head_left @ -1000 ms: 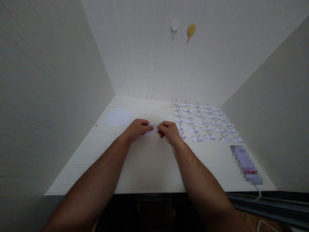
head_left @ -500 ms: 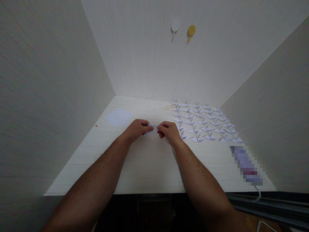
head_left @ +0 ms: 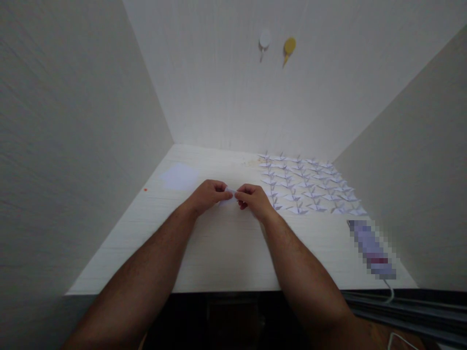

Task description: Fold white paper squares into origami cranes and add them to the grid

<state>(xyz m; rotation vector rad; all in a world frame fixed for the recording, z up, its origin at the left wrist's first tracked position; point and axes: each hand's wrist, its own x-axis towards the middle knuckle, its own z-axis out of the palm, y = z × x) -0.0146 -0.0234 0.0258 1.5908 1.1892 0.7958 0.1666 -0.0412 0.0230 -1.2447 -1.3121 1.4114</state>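
Observation:
A small piece of folded white paper point(head_left: 226, 200) is held between my two hands above the middle of the table. My left hand point(head_left: 210, 195) pinches its left part between thumb and fingers. Thumb and forefinger of my right hand point(head_left: 253, 198) close on its right end, close to the left thumb. Much of the paper is hidden behind the fingers, so its exact folded shape cannot be made out. To the right stand rows of white paper cranes point(head_left: 307, 185), the nearest ones just beyond my right hand. Flat white paper sheets point(head_left: 179, 176) lie left of my left hand.
A blurred-out flat device point(head_left: 372, 249) with a white cable point(head_left: 390, 291) lies at the table's right front. A small orange speck point(head_left: 145, 190) is near the left edge. Walls enclose three sides; a white hook point(head_left: 264, 40) and a yellow hook point(head_left: 289, 46) are on the back one.
My right hand has shifted slightly left, bringing its fingertips closer to my left thumb, and less paper shows between them. My left hand is nearly still.

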